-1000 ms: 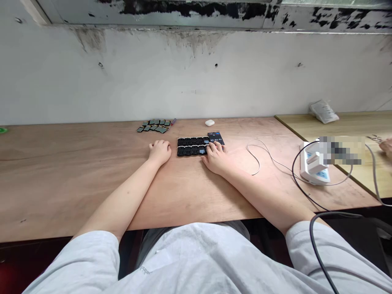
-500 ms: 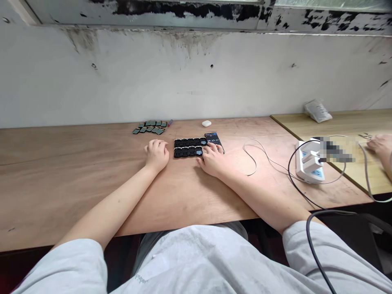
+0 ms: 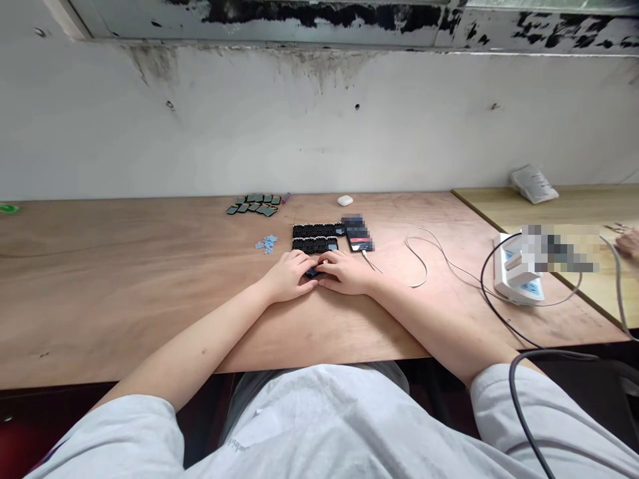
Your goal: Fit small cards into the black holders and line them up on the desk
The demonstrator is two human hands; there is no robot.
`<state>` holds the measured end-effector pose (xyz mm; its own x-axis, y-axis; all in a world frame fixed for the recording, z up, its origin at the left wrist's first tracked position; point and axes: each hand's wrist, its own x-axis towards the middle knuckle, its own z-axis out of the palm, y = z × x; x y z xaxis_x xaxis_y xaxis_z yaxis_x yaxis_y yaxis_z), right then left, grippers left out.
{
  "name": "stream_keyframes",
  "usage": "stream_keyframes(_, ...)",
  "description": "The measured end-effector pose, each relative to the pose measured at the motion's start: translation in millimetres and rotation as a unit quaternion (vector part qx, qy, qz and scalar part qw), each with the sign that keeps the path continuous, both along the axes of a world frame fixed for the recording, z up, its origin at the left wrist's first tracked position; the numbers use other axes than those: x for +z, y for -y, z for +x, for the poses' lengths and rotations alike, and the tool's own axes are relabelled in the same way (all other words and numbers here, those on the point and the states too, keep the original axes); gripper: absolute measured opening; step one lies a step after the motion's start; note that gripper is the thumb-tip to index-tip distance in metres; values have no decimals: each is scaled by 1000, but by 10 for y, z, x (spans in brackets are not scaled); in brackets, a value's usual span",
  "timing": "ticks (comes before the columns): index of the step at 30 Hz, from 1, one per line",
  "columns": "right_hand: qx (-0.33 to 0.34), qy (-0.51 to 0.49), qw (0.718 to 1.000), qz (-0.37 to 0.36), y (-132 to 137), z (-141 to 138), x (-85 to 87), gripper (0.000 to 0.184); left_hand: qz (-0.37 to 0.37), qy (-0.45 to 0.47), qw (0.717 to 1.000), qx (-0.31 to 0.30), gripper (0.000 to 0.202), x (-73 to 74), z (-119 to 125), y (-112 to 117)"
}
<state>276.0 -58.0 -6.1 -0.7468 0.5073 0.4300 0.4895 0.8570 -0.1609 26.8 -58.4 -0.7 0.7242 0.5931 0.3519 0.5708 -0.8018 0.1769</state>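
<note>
Both hands meet in front of two rows of small black square modules. My left hand [image 3: 290, 276] is closed with its fingertips on a small black piece [image 3: 312, 272]. My right hand [image 3: 344, 273] pinches the same piece from the other side, and the fingers hide most of it. The front row [image 3: 309, 245] and back row [image 3: 314, 230] of black modules lie just beyond my fingertips; a light blue pad shows at the right end of each. Left of the rows is a loose pile of light blue pads [image 3: 268, 244].
Several square grey-green pieces [image 3: 254, 203] lie near the wall beside a thin purple-red tool [image 3: 285, 197]. A phone [image 3: 358, 236] with a white cable adjoins the rows. Farther off are a white case [image 3: 345, 200], a power strip [image 3: 516, 276], a packet [image 3: 533, 183] and another person's hand [image 3: 628, 241].
My left hand has moved right and towards me, uncovering the blue pads. My right hand has drawn back from the rows. Both now hold one black piece. The view has shifted slightly.
</note>
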Motion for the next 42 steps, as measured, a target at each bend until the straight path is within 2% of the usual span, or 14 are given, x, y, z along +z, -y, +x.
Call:
stream_keyframes(4, 12, -15, 1000, 3, -40, 10, -36, 25, 9, 26, 1000, 4, 25, -54, -34, -35)
stream_keyframes(9, 14, -74, 997, 11, -86, 36, -62, 30, 24, 114, 993, 4, 26, -100, -104, -124)
stream_keyframes(12, 15, -94, 995, 17, -97, 49, -68, 28, 38, 171, 983, 47, 26, -105, -214, -233)
stream_keyframes(15, 19, -91, 996, 13, -84, 54, -51, 24, 21, 245, 961, 127, 28, -105, -351, -361)
stream_keyframes(18, 14, -77, 997, 0, -62, 54, -19, 21, -64, 345, 906, 239, 28, -113, -469, -491)
stream_keyframes(21, 7, -68, 998, -14, -52, 54, -1, 20, -182, 464, 804, 324, 27, -116, -533, -610)
stream_keyframes(24, 7, -63, 998, -18, -55, 56, -1, 20, -245, 558, 714, 344, 21, -94, -547, -690)
stream_keyframes(26, 8, -59, 998, -14, -58, 59, -3, 19, -272, 589, 681, 339, 18, -68, -546, -711)
stream_keyframes(29, 8, -56, 998, -9, -60, 63, -4, 18, -298, 613, 651, 333, 17, -34, -554, -711)
stream_keyframes(32, 7, -54, 998, -9, -58, 63, 1, 18, -310, 633, 629, 327, 16, -23, -575, -708)
stream_keyframes(35, 8, -52, 999, -9, -57, 59, 4, 18, -314, 640, 621, 326, 14, -33, -599, -717)
stream_keyframes(40, 8, -47, 999, -10, -69, 55, -13, 19, -315, 623, 638, 324, 5, -55, -623, -734)
stream_keyframes(42, 11, -47, 999, -9, -73, 56, -18, 19, -316, 614, 649, 319, 11, -58, -627, -730)
